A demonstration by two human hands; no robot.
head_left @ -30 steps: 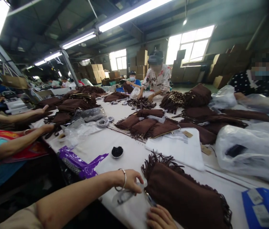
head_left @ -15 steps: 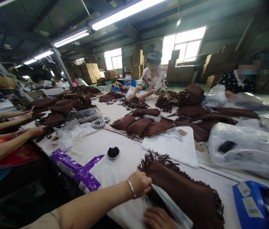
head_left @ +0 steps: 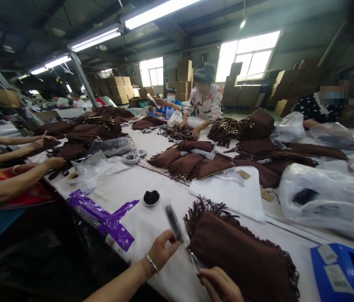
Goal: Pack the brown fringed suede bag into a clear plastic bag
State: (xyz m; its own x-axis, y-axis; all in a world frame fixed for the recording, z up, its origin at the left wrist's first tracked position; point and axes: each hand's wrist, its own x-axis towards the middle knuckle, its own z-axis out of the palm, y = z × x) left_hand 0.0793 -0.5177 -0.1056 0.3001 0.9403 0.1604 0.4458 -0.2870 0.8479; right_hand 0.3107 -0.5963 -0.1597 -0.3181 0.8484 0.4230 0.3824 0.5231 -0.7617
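A brown fringed bag (head_left: 236, 247) lies flat on the white-covered table at the front right, its fringe spread along the far and right edges. Beside its left corner, my left hand (head_left: 162, 249), wearing a silver bracelet, pinches a narrow dark strip with clear, plastic-looking edges (head_left: 174, 222). Motion blurs this strip, so its kind cannot be made out. Lower down, my right hand (head_left: 220, 285) is closed at the near edge of the bag, thumb and fingers together on the rim by a gold-coloured zipper line (head_left: 193, 256). Part of that hand is cut off by the frame.
A small dish of black material (head_left: 151, 198) and a purple plastic bag (head_left: 110, 222) lie leftward. A blue tape dispenser-like object (head_left: 334, 268) stands right, near a large clear plastic bag (head_left: 327, 197). White sheets (head_left: 230, 197) and more brown bags (head_left: 192, 161) lie beyond. Co-workers surround the table.
My left hand has moved left off the bag's edge, lifting the blurred strip. The pale plastic piece along the bag's near side shows less. My right hand has shifted right, onto the rim.
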